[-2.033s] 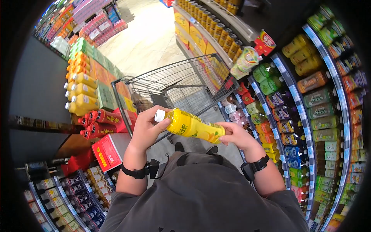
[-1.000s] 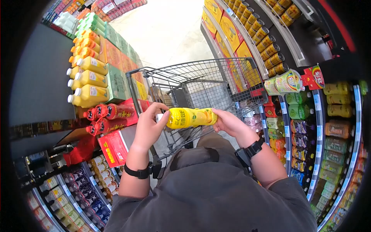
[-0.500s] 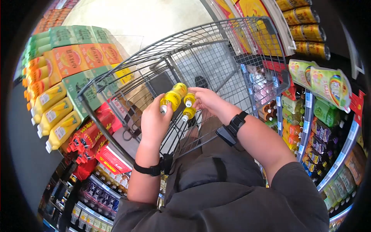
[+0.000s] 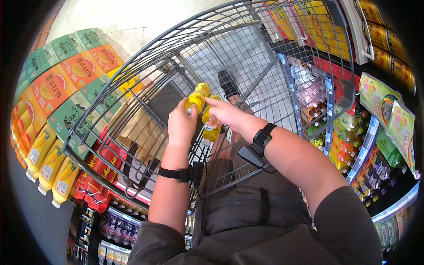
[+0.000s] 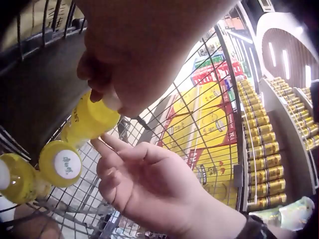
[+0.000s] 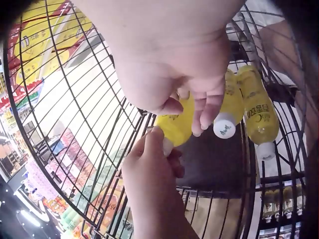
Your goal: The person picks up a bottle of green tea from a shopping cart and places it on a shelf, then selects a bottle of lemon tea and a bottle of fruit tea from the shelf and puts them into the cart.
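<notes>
My left hand [image 4: 182,123] pinches a yellow juice bottle [image 4: 197,97] by its white-capped end, inside the wire shopping cart [image 4: 347,101]. My right hand [image 4: 229,115] is beside that bottle; in the left wrist view its palm shows and its loosely bent fingertips are right at the bottle's side. Two more yellow juice bottles lie side by side in the cart, and in the right wrist view the nearer bottle [image 6: 230,102] and the outer bottle [image 6: 258,107] point their white caps the same way. Part of the held bottle is hidden behind my hands.
Stacked drink cartons [image 4: 66,70] and bottles of yellow juice [image 4: 53,165] stand left of the cart. On the right are shelves of bottled drinks [image 4: 346,148] and gold cans [image 4: 388,53]. A shod foot [image 4: 227,83] shows through the wire mesh.
Both hands held the bottle level before the body; it has been lowered into the cart beside two others. The right hand has released the bottle's base. The view has moved closer over the cart.
</notes>
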Demonstrator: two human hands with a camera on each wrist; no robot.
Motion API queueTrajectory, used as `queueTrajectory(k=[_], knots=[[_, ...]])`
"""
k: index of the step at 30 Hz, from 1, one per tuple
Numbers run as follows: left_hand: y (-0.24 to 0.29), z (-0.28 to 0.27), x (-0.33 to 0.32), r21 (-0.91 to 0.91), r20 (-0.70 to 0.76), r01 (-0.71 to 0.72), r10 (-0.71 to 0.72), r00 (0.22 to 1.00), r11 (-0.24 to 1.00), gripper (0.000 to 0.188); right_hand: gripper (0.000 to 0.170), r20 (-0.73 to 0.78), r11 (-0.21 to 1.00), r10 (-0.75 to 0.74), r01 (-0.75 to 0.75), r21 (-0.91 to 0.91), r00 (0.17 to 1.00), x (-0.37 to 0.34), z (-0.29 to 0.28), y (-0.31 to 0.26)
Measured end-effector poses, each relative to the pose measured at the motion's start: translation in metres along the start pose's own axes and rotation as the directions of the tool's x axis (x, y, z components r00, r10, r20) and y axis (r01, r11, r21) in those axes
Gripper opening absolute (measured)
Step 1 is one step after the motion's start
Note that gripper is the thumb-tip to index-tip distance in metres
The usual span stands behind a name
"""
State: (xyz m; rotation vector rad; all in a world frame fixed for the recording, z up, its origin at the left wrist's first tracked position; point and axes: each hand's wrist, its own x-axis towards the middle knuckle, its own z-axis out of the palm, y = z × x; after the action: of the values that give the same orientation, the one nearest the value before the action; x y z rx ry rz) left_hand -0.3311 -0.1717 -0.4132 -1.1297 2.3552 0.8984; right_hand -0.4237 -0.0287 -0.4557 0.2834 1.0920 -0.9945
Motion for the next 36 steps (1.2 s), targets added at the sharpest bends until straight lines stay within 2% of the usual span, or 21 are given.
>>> queueTrajectory(k=[5,14,20,24,27,32,35,36], knots=[[0.002,0.012,-0.001,0.018,0.057,0.081,-0.082,0.995,0.997,0.041,0.07,-0.024,1.0,0.024,-0.024,0.019,0.999,0.005,-0.001,0.006],[0.001,0.021,-0.003,0.019,0.1,0.134,-0.135,0.986,0.991,0.042,0.073,-0.005,0.999,0.036,-0.036,-0.025,0.999,0.008,-0.004,0.012],[0.001,0.025,-0.001,-0.038,0.117,0.125,-0.12,0.986,0.991,0.042,0.073,-0.054,0.996,0.06,-0.063,-0.061,0.997,0.007,-0.003,0.009],[0.001,0.027,0.0,-0.026,0.12,0.12,-0.116,0.986,0.992,0.042,0.07,-0.056,0.998,0.052,-0.053,-0.017,0.997,0.012,-0.008,0.014],[0.002,0.023,-0.002,-0.045,0.143,0.164,-0.156,0.977,0.985,0.043,0.069,-0.065,0.999,0.043,-0.043,0.013,0.997,0.014,-0.01,0.017],[0.004,0.008,-0.008,0.057,0.212,0.191,-0.199,0.957,0.98,0.048,0.066,-0.123,0.998,0.057,-0.055,0.022,0.991,0.004,-0.013,0.012],[0.012,-0.016,-0.021,0.059,0.182,0.142,-0.151,0.972,0.988,0.047,0.063,-0.15,0.999,0.032,-0.031,0.009,0.988,-0.016,-0.017,0.007],[0.017,-0.028,-0.026,0.033,0.163,0.144,-0.148,0.976,0.989,0.045,0.063,-0.146,0.998,0.025,-0.017,0.056,0.989,-0.02,-0.022,0.008]])
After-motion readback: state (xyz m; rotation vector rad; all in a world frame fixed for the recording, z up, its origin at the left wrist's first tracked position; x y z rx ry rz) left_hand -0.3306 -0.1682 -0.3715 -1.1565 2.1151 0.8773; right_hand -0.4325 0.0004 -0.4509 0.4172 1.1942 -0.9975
